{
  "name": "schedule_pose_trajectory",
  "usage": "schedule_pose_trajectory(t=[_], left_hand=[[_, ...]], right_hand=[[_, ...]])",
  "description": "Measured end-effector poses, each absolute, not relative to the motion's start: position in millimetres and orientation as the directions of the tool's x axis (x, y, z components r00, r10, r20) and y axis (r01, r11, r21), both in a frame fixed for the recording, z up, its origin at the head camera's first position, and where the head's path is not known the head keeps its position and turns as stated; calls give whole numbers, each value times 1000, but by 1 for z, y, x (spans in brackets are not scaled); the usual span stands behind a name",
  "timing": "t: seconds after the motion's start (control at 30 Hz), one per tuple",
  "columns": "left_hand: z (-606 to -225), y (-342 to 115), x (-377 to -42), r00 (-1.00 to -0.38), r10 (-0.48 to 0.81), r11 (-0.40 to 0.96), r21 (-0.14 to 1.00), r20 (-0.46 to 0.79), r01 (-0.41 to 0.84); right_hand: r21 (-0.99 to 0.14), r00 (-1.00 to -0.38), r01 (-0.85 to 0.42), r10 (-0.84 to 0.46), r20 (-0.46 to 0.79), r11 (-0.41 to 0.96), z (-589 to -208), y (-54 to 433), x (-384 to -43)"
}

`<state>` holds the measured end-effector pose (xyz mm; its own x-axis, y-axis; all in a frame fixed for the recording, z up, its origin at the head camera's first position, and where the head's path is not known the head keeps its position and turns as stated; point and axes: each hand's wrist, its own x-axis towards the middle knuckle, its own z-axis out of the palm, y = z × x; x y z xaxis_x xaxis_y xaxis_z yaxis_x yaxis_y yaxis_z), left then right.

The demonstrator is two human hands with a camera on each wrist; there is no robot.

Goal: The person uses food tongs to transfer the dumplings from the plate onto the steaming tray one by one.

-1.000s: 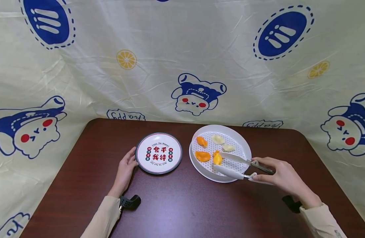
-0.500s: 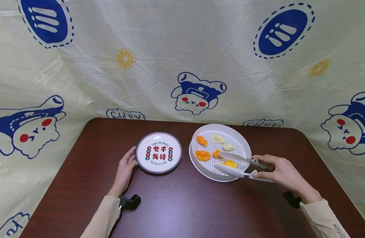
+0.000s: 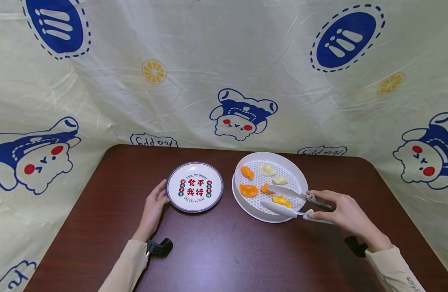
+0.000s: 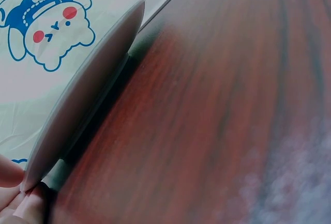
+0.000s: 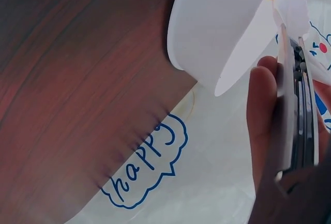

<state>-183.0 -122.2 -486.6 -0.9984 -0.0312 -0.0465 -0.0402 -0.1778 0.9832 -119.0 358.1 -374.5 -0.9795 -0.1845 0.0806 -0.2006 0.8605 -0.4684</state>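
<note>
My left hand [image 3: 153,210] pinches the left rim of a white plate [image 3: 194,206] with red lettering; the left wrist view shows thumb and fingers at the plate's edge [image 4: 88,94]. In my right hand [image 3: 350,213] is a pair of tongs [image 3: 282,209] with pale tips, spread apart over a white steamer basket [image 3: 242,207]. Between the tips a yellow dumpling [image 3: 282,201] lies on the perforated base. One tip partly covers an orange dumpling [image 3: 266,188]. Two more orange dumplings [image 3: 248,190] and two white ones [image 3: 267,170] lie further left and back.
The dark wooden table [image 3: 224,255] ends at a pale printed cloth [image 3: 187,109] hanging behind it. Plate and steamer basket stand side by side with a narrow gap. The basket's tall side wall [image 5: 217,22] shows in the right wrist view.
The yellow dumpling, earlier against an orange one, has shifted right and nearer to me, apart from it. The tongs' tips have moved slightly left since. My left hand and the plate stay put.
</note>
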Motion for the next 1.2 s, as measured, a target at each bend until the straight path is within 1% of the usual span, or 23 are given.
schedule_pose_trajectory(t=[0.17,0.5,0.67,0.9,1.2], left_hand=[[-486,-122,-182,-999,-29,-173,984,-46,-40],[-485,-122,-181,-999,-23,-155,987,-48,-44],[-485,-122,-181,-998,-26,-163,985,-54,-49],[-485,-122,-182,-998,-33,-161,986,-49,-43],[-485,-121,-182,-999,-31,-164,986,-43,-38]], right_hand=[[-473,-966,-257,-208,155,843,-374,350,-117],[-490,-957,-270,-174,233,829,-370,308,-113],[-456,-933,-318,-189,306,831,-370,282,-111],[-452,-934,-304,-169,314,838,-376,245,-108],[-391,-880,-375,-191,434,841,-393,197,-104]])
